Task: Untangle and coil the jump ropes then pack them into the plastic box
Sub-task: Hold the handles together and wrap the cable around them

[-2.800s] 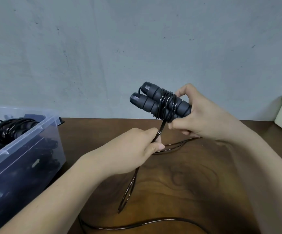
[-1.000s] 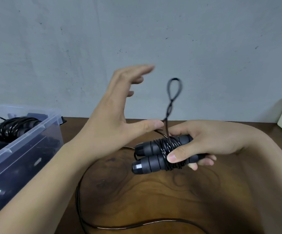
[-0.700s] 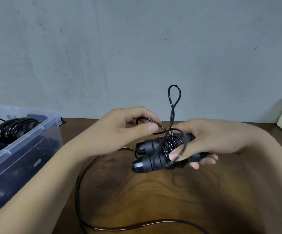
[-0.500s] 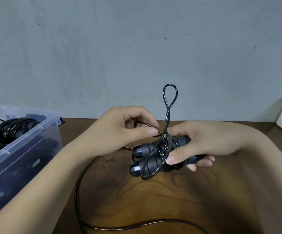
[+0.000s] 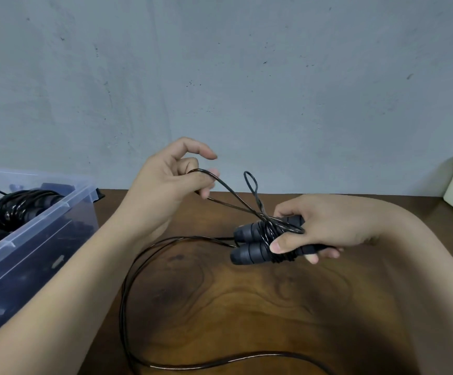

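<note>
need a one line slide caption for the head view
Mid-coil: right hand grips two cord-wrapped jump rope handles, left hand holds a cord loop, plastic box at left.

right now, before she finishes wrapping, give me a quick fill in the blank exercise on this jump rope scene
The right hand grips the two black foam handles, which have thin black cord wound ____ them. The left hand pinches a ____ of that cord. The clear plastic box holding coiled ropes stands at the ____ side of the brown wooden table.
Missing words: around; loop; left.
</note>
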`<state>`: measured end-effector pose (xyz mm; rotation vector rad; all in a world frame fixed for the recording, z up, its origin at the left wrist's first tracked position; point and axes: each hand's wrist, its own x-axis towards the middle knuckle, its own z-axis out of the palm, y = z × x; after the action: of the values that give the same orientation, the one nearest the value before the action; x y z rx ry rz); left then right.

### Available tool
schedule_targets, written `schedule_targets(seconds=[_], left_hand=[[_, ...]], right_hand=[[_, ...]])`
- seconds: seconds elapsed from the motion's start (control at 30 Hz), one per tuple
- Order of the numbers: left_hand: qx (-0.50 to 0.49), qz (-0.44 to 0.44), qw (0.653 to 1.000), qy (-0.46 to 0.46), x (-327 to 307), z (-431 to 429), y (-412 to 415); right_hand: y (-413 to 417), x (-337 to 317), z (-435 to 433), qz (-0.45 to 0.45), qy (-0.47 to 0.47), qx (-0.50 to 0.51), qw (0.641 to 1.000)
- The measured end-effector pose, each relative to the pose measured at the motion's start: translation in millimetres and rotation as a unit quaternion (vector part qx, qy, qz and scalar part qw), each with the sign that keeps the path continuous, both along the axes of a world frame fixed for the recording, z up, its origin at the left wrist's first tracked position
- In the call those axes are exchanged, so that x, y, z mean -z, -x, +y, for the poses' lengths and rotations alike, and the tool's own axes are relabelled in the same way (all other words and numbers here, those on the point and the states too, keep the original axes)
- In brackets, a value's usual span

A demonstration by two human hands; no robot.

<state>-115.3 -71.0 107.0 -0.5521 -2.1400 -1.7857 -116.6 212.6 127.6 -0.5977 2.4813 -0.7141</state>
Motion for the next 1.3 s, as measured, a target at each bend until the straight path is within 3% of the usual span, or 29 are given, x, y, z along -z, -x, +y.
schedule_targets(seconds=[0.1,0.17,0.23,0.27,0.33,0.4,0.43,0.5,0.53,0.57,0.6,0.63,0.67,0.7,0.73,0.77,0.8,0.83,0.9,0.93,1.0,1.07,1.1,1.13,1.17,1.2,1.23,1.27,1.3], left_hand=[[0.003,-0.038,0.998,-0.056,-1,0,2],[-0.120,0.035,0.989,0.075,-3,-5,3],[-0.219,0.115,0.947,0.203,-5,-8,5],[-0.218,0.119,0.949,0.192,-5,-10,7],[-0.095,0.023,0.995,0.007,-5,-12,8],[0.055,-0.105,0.983,-0.141,-7,-12,9],[0.062,-0.127,0.981,-0.136,-6,-14,11],[-0.063,-0.070,0.995,-0.008,-1,-22,18],[-0.174,-0.002,0.978,0.114,2,-28,23],[-0.269,0.064,0.934,0.226,3,-33,26],[-0.315,0.109,0.899,0.284,6,-36,29],[-0.316,0.120,0.895,0.292,9,-38,32],[-0.279,0.097,0.925,0.237,12,-39,35],[-0.206,0.039,0.971,0.115,14,-39,38],[-0.099,-0.046,0.993,-0.033,15,-39,39],[-0.012,-0.117,0.983,-0.142,14,-39,39],[0.027,-0.155,0.970,-0.183,14,-41,40],[0.015,-0.160,0.973,-0.168,14,-43,41],[-0.130,-0.080,0.988,-0.011,17,-48,45],[-0.225,-0.013,0.969,0.103,19,-50,46],[-0.341,0.102,0.890,0.284,24,-53,47],[-0.367,0.148,0.840,0.372,31,-59,49],[-0.367,0.146,0.837,0.378,34,-62,51],[-0.354,0.126,0.859,0.346,36,-64,53],[-0.318,0.070,0.908,0.264,37,-64,55],[-0.241,-0.008,0.962,0.128,35,-61,56],[-0.132,-0.093,0.987,-0.020,34,-56,55],[-0.032,-0.170,0.975,-0.140,31,-51,53],[0.028,-0.218,0.955,-0.199,29,-49,53]], right_hand=[[2,-1,2,-0.004,0.006,-0.004,1.000],[2,-1,4,-0.004,0.006,-0.004,1.000],[3,-1,6,-0.003,0.000,0.005,1.000],[3,-1,8,-0.005,-0.001,0.006,1.000],[3,-1,9,-0.001,-0.003,0.006,1.000],[4,-2,12,0.011,-0.005,0.008,1.000],[5,-3,13,0.014,-0.004,0.010,1.000],[6,-3,15,0.017,-0.009,0.016,1.000],[6,-3,16,0.018,-0.012,0.020,1.000],[6,-3,17,0.017,-0.012,0.023,1.000],[7,-2,18,0.014,-0.010,0.024,1.000],[7,-3,18,0.009,-0.008,0.023,1.000],[7,-2,18,0.003,-0.005,0.019,1.000],[6,-2,18,-0.004,-0.002,0.015,1.000],[6,-2,19,-0.009,0.002,0.014,1.000],[7,-2,20,-0.010,0.004,0.015,1.000],[7,-1,21,-0.009,0.005,0.019,1.000],[7,-2,22,-0.008,0.005,0.023,1.000],[8,-2,23,-0.009,0.007,0.026,1.000],[8,-2,24,-0.012,0.009,0.022,1.000],[8,-3,23,-0.018,0.014,0.012,1.000],[8,-4,24,-0.021,0.028,0.002,0.999],[8,-5,25,-0.021,0.037,-0.002,0.999],[9,-6,26,-0.021,0.045,-0.005,0.999],[9,-6,27,-0.021,0.050,-0.005,0.999],[10,-6,28,-0.019,0.052,-0.002,0.998],[11,-5,29,-0.016,0.051,0.002,0.999],[12,-4,30,-0.011,0.048,0.010,0.999],[14,-3,31,-0.006,0.043,0.019,0.999]])
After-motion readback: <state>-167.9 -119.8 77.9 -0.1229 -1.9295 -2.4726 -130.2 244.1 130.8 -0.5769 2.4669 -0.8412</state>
